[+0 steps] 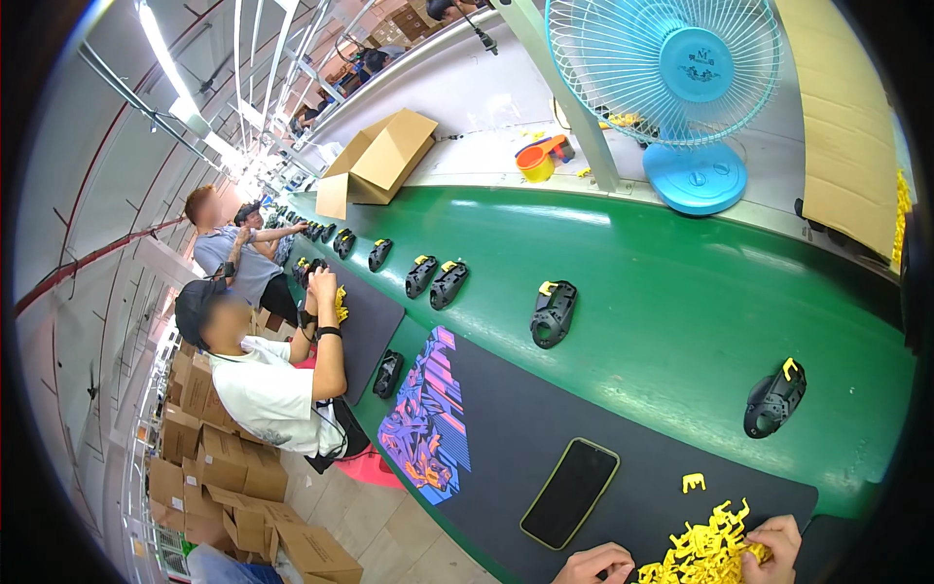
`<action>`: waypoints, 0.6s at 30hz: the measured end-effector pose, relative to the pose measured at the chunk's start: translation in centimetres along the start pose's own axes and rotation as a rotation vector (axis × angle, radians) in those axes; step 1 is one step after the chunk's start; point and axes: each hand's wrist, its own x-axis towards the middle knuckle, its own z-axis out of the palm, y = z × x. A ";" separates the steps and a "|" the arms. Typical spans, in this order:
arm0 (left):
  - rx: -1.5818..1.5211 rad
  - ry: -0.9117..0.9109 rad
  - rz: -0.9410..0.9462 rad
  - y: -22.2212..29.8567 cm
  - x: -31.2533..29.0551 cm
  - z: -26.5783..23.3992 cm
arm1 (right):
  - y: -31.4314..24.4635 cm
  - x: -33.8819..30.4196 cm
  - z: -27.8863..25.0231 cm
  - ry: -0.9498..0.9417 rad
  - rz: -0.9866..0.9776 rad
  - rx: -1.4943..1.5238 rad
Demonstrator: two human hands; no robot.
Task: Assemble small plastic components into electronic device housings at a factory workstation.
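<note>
At the lower edge, my right hand point(776, 547) curls its fingers into the right side of a pile of small yellow plastic clips point(702, 547), with yellow showing between its fingertips. To the left of the pile is my left hand point(593, 565), its fingers bent around a dark piece mostly cut off by the frame's edge. A single yellow clip point(693, 483) lies apart, above the pile. The pile rests on a black desk mat point(525, 394) with a purple and pink pattern. A dark-screened phone point(571, 493) lies on it near my left hand.
Black mouse-shaped shells with yellow clips, among them a near one point(775, 397) and a middle one point(553, 313), line the green belt point(652, 282). A blue fan point(696, 180), an orange-yellow cup point(535, 164) and a cardboard box point(392, 151) stand beyond. A co-worker point(277, 380) sits left.
</note>
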 end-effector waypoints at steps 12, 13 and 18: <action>-0.161 0.137 0.018 -5.5 -1.1 -1.2 | -0.8 0.7 -0.2 -0.071 0.077 0.026; -0.160 0.135 0.014 -5.4 -1.1 -1.2 | -0.8 0.7 -0.2 -0.071 0.077 0.027; -0.165 0.138 0.022 -5.3 -0.9 -1.3 | -0.2 0.2 -0.1 -0.072 0.047 0.015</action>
